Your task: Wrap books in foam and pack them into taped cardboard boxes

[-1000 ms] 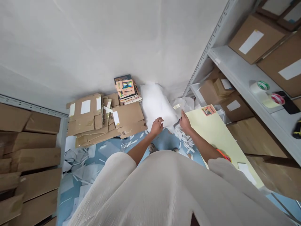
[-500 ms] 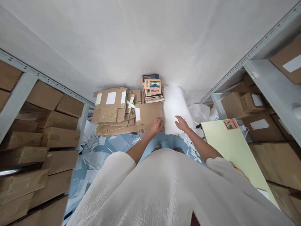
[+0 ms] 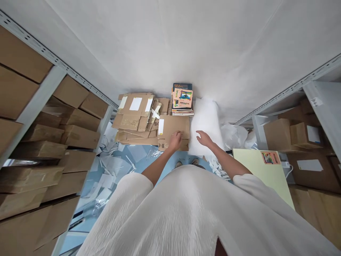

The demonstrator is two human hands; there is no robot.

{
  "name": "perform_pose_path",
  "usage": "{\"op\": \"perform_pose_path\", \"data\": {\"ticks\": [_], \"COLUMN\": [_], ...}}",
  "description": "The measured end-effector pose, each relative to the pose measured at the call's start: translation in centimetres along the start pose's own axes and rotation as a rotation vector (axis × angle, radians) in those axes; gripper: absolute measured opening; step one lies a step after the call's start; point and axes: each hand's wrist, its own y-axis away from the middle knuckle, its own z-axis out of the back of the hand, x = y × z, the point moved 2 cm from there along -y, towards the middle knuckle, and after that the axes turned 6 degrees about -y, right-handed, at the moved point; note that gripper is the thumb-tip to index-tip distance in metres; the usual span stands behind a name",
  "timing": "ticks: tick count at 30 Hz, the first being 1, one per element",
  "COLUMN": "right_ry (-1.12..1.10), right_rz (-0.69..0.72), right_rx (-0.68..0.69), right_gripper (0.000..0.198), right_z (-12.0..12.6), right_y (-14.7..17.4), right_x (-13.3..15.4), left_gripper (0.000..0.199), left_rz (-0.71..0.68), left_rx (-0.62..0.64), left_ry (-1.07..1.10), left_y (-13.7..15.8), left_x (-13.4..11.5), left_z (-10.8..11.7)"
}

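Note:
My left hand rests over a flattened cardboard box, its fingers loosely bent and apart. That box has a white label at its left side. To the right, my right hand is held over a white roll or bundle of packing wrap, fingers spread with nothing in them. I cannot tell whether it touches the wrap. Behind the box, against the wall, stands a stack of books with a pink cover on top. Left of it lies a pile of flattened cardboard with white labels.
Shelves full of cardboard boxes line the left side, and more boxes fill the right shelves. A pale yellow-green table carries a small book or card. Paper scraps litter the blue floor.
The view has turned, so the cardboard, books and wrap sit farther right. My left hand lies a little farther left over the box. Both hands keep much the same pose.

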Motion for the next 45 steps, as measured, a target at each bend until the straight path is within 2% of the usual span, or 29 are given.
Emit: {"op": "perform_pose_path", "data": {"ticks": [3,7,13,17,21,24,30,35,41,45], "right_ry": [-0.003,-0.012,-0.034,-0.072,-0.086,-0.110,-0.210,-0.413,-0.435,-0.508], "right_rz": [0.001,-0.071,-0.266,-0.331,-0.357,-0.322,-0.271,-0.244,-0.458,-0.557], "right_rx": [0.027,0.040,-0.052,-0.078,-0.034,-0.068,-0.189,-0.257,-0.332,-0.432], "right_gripper": [0.052,0.050,0.050,0.048,0.047,0.045,0.042,0.043,0.041,0.045], "right_z": [0.6,1.1,1.3,1.3,1.1,1.2,1.8,2.2,2.0,1.4], "right_y": [-0.1,0.9,2.6,2.8,2.6,2.5,2.5,2.3,2.3,2.9], "right_x": [-1.5,-4.8,-9.8,-11.4,-11.2,-10.6,-9.2,-7.8,-7.6,-7.9], "left_gripper": [0.040,0.043,0.045,0.050,0.058,0.057,0.057,0.056,0.059,0.059], "left_rz": [0.003,-0.013,-0.133,-0.101,-0.045,-0.040,-0.064,-0.072,-0.123,-0.137], "left_rx": [0.017,0.072,0.214,0.333,0.448,0.494,0.494,0.518,0.503,0.502], "left_ry": [0.007,-0.008,-0.011,-0.027,-0.054,-0.076,-0.042,-0.051,0.021,0.056], "left_y": [-0.7,-2.2,-4.7,-5.9,-6.2,-6.1,-6.2,-6.3,-6.1,-6.3], "left_x": [-1.8,-4.6,-9.0,-10.4,-10.4,-10.1,-9.6,-9.4,-8.6,-8.4], "left_z": [-0.5,-2.2,-6.6,-9.7,-11.8,-12.6,-12.9,-12.7,-12.5,-12.2]}}
